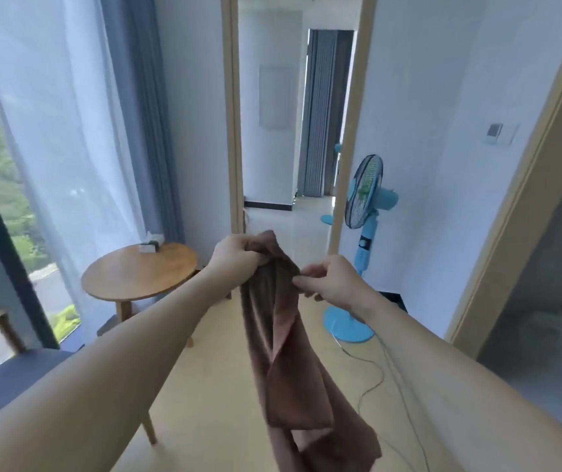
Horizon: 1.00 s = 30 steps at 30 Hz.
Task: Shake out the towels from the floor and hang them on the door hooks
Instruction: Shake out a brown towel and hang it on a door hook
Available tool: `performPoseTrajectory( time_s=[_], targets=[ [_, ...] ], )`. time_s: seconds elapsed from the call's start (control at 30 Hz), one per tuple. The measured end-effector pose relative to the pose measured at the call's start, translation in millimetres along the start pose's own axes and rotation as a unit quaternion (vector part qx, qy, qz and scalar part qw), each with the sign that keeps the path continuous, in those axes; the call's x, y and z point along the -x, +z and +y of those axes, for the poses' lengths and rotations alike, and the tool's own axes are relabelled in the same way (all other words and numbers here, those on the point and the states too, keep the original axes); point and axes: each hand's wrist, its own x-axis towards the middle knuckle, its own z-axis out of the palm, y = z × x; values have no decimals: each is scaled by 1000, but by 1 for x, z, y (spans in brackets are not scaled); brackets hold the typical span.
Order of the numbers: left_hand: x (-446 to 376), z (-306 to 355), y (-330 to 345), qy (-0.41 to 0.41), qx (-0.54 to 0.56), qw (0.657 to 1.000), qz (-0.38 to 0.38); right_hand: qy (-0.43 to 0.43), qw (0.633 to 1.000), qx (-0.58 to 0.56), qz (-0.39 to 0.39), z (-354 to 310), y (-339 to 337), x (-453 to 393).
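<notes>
A brown towel [286, 352] hangs bunched and twisted in front of me, its lower end trailing past the bottom of the view. My left hand [235, 255] grips the towel's top corner in a fist. My right hand [330, 281] pinches the towel's upper edge just to the right of the left hand. Both arms reach forward at chest height. No door hooks are visible.
A round wooden table [136, 274] with a tissue box stands to the left by sheer curtains. A blue standing fan [363, 206] stands to the right, its cable [375, 379] trailing over the floor. An open doorway [290, 212] lies straight ahead; another opening is at far right.
</notes>
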Motion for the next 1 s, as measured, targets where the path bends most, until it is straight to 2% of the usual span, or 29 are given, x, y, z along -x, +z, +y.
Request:
performPoseTrajectory(
  time_s=[0.2,0.3,0.43,0.6,0.7,0.77,0.93,1.0],
  targets=[
    [-142,-9,0,4,55,997,-52,7,996,-59,62,8,8,-146],
    [-214,-17,-16,-2,37,996,-84,15,994,-47,94,4,16,-224],
    [-289,-36,-37,2,5,998,-57,-14,992,-42,114,4,29,-301],
    [-360,-71,-49,4,-104,994,20,-34,999,-42,4,10,49,-379],
    [-400,-92,-62,-16,-149,987,51,-56,995,45,-68,20,56,-440],
    [-429,-112,-78,-38,-170,982,71,-78,988,95,-89,28,56,-482],
    [-480,-151,-127,-115,-155,963,190,-116,979,107,-127,43,50,-593],
    [-485,-159,-145,-162,-137,959,190,-132,971,124,-155,43,46,-633]
  ],
)
